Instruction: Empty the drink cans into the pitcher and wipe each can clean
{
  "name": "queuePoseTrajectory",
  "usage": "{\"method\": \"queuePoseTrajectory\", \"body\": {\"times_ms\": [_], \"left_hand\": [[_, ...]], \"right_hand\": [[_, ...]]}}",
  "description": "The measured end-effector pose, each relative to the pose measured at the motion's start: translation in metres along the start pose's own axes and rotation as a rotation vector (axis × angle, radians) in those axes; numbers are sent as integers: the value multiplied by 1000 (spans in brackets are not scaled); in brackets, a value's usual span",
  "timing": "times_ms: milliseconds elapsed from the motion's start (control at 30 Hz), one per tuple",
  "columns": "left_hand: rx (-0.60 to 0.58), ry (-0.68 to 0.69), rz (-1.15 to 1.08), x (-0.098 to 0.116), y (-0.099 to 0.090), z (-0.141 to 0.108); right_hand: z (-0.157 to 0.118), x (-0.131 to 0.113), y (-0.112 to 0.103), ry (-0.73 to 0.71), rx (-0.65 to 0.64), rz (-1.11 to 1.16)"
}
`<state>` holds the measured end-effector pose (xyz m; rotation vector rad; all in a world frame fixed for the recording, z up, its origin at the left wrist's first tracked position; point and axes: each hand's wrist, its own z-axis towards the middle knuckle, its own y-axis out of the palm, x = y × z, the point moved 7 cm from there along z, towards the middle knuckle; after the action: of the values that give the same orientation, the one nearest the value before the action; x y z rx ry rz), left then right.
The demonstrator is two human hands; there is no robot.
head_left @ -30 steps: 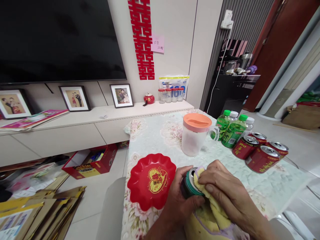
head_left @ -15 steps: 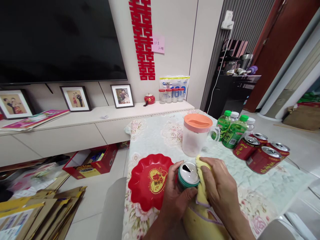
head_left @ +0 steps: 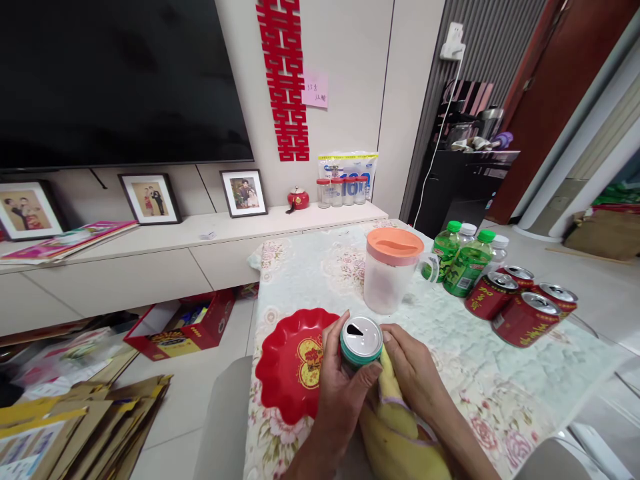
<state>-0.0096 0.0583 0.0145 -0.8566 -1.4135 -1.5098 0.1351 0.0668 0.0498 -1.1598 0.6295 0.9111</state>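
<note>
My left hand [head_left: 345, 380] is wrapped round a drink can [head_left: 361, 340] with a teal band under its silver top; the tab hole is open and the can stands roughly upright. My right hand [head_left: 413, 367] presses a yellow cloth [head_left: 390, 377] against the can's right side, and the cloth's purple-edged end hangs down towards me. Just left of the can lies a red scalloped plate [head_left: 280, 360] with a gold heart print. Beyond my hands stands a clear plastic pitcher [head_left: 385, 287] with an orange lid. The lower part of the can is hidden by my fingers.
Several red cans [head_left: 525, 320] stand together at the right of the flowered tablecloth [head_left: 310, 267]. Behind them are bottles with green and white caps [head_left: 467, 267]. A low white cabinet [head_left: 200, 233] runs along the wall. A red box [head_left: 215, 327] and flattened cardboard [head_left: 110, 427] lie on the floor.
The can and both hands have shifted slightly left. My right hand with the cloth has moved down and closer round the can's side, so less cloth shows above the fingers.
</note>
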Motion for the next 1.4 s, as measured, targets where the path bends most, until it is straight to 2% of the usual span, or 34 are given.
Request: {"method": "queuePoseTrajectory", "body": {"times_ms": [133, 300, 500, 600, 700, 867, 967, 1233, 1400], "left_hand": [[2, 8, -17, -2, 0, 0], [-24, -16, -54, -6, 2, -1], [-38, -123, -92, -9, 6, -3], [-82, -118, -87, -3, 10, -7], [-123, -106, -58, 0, 10, -9], [-171, -87, -135, 0, 13, -12], [-143, -70, -158, 2, 13, -11], [-8, -2, -74, 8, 3, -3], [55, 59, -11, 6, -5, 3]], "right_hand": [[-1, 1, 0, 12, -58, -94], [-12, -26, -16, -58, -23, -85], [-23, -58, -32, -269, 189, -74], [-24, -55, -31, -337, 331, -125], [-19, -39, -27, -299, 390, -138], [-3, -2, -16, -83, 277, -16], [2, 9, -6, 10, 191, 30], [-3, 2, 5, 48, 47, -2], [-16, -19, -2, -79, 55, -75]]}}
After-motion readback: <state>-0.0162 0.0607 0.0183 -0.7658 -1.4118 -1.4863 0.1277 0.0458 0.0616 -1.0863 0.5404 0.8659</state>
